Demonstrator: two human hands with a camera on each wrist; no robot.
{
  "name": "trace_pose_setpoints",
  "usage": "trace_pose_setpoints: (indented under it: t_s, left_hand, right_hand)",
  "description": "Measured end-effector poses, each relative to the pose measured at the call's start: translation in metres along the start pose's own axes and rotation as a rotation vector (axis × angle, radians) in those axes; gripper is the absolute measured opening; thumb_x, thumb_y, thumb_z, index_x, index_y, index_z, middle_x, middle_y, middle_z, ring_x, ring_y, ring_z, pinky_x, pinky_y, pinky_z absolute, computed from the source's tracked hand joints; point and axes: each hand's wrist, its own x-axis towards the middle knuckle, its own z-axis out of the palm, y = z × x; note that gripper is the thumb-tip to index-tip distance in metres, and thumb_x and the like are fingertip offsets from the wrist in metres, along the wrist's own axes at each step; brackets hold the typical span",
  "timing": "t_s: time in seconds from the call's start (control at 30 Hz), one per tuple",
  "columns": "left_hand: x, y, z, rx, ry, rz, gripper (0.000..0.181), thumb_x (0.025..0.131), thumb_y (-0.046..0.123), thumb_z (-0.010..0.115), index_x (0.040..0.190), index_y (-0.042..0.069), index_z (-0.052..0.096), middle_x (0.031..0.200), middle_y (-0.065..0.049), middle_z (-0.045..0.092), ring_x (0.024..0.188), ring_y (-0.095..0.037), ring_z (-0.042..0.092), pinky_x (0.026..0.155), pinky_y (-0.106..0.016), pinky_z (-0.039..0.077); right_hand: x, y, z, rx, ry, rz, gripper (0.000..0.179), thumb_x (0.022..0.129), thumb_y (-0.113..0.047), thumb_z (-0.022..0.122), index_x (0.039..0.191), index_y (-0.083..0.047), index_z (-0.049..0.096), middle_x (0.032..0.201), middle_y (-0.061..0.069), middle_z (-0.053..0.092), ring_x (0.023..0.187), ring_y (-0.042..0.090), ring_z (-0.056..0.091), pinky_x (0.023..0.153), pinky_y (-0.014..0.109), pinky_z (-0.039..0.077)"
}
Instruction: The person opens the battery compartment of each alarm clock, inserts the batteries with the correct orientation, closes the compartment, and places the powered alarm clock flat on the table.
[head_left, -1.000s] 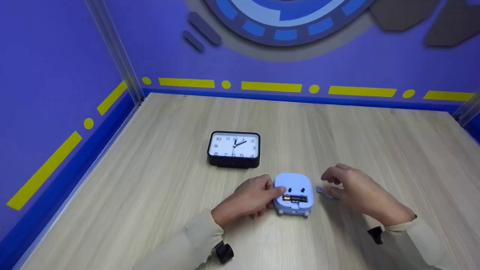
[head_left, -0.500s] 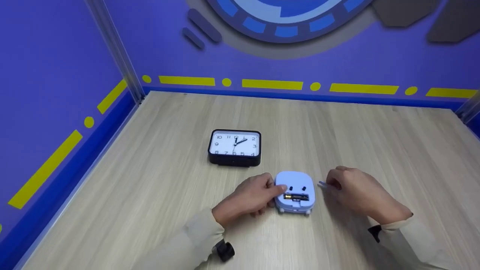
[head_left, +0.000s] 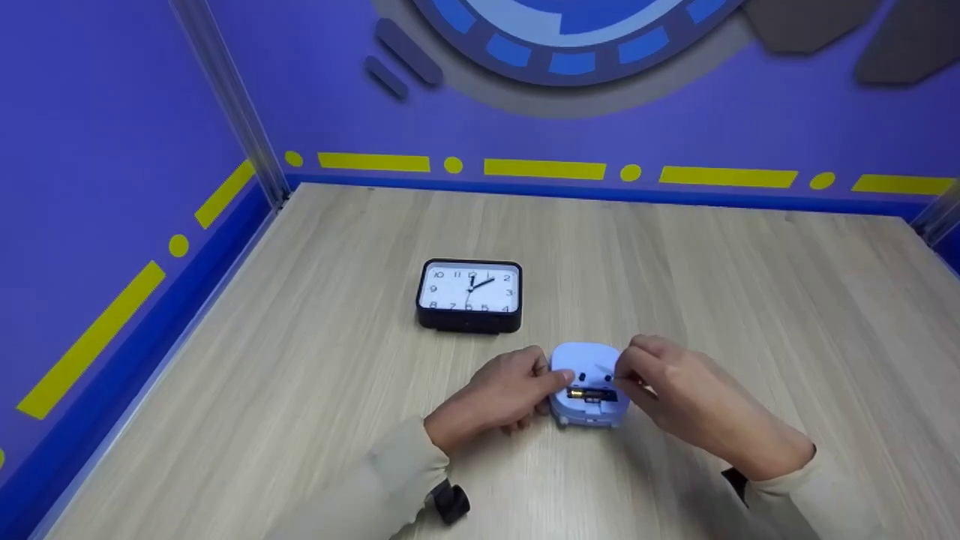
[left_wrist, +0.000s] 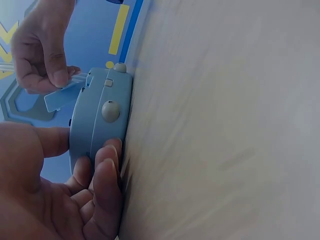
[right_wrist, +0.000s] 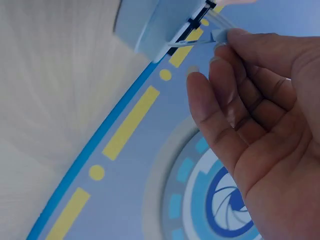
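A small light-blue clock point(head_left: 581, 358) lies with its back upward, and its compartment shows a battery point(head_left: 576, 393). My left hand point(head_left: 499, 394) grips its left side, thumb on the back and fingers curled under the edge. Between thumb and fingertips, my right hand point(head_left: 690, 397) pinches a thin light-blue battery cover point(left_wrist: 62, 97). In the left wrist view this cover is tilted close over the clock's back. The right wrist view shows the cover's edge point(right_wrist: 192, 43) right at the compartment side.
Behind and to the left, a black rectangular alarm clock point(head_left: 469, 319) lies with its white dial up on the wooden table point(head_left: 337, 300). Blue panels point(head_left: 525, 135) with yellow marks wall the back and left side.
My right hand has picked the cover up from the table and brought it left over the blue clock's right side. The left hand keeps its grip, and the black alarm clock stays put.
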Motion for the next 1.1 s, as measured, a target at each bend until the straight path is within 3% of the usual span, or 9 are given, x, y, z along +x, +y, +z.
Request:
trace_pose_setpoints:
  t_s: [0.2, 0.53, 0.87, 1.1]
  left_hand:
    - [0.000, 0.000, -0.001, 0.014, -0.008, -0.003, 0.038, 0.105, 0.051, 0.062, 0.093, 0.015, 0.057, 0.079, 0.001, 0.066, 0.054, -0.013, 0.055, 0.045, -0.029, 0.045]
    - [0.000, 0.000, 0.000, 0.021, -0.001, 0.001, 0.039, 0.105, 0.052, 0.062, 0.093, 0.015, 0.057, 0.078, 0.002, 0.067, 0.054, -0.013, 0.055, 0.045, -0.028, 0.045]
    - [0.001, 0.001, -0.001, 0.028, 0.003, 0.003, 0.038, 0.105, 0.051, 0.062, 0.092, 0.015, 0.056, 0.076, 0.002, 0.066, 0.052, -0.013, 0.055, 0.045, -0.028, 0.044]
    - [0.001, 0.000, 0.000, 0.028, 0.007, 0.001, 0.038, 0.105, 0.051, 0.063, 0.092, 0.015, 0.057, 0.076, 0.002, 0.066, 0.053, -0.012, 0.055, 0.045, -0.028, 0.045]
  right_hand:
    - [0.001, -0.013, 0.008, -0.020, -0.020, -0.045, 0.035, 0.073, 0.010, 0.089, 0.084, -0.012, 0.064, 0.082, -0.005, 0.058, 0.071, 0.006, 0.051, 0.056, 0.024, 0.047]
    - [0.002, -0.020, 0.022, -0.074, -0.009, -0.017, 0.036, 0.071, 0.007, 0.091, 0.082, -0.011, 0.062, 0.081, -0.004, 0.056, 0.070, 0.008, 0.051, 0.056, 0.027, 0.049]
    - [0.001, -0.023, 0.020, -0.040, -0.009, -0.030, 0.038, 0.068, 0.009, 0.091, 0.082, -0.011, 0.062, 0.081, -0.004, 0.055, 0.071, 0.009, 0.051, 0.057, 0.026, 0.048]
    - [0.002, -0.023, 0.024, -0.056, 0.003, -0.050, 0.034, 0.072, 0.010, 0.089, 0.084, -0.009, 0.063, 0.083, -0.003, 0.056, 0.073, 0.010, 0.052, 0.059, 0.027, 0.049]
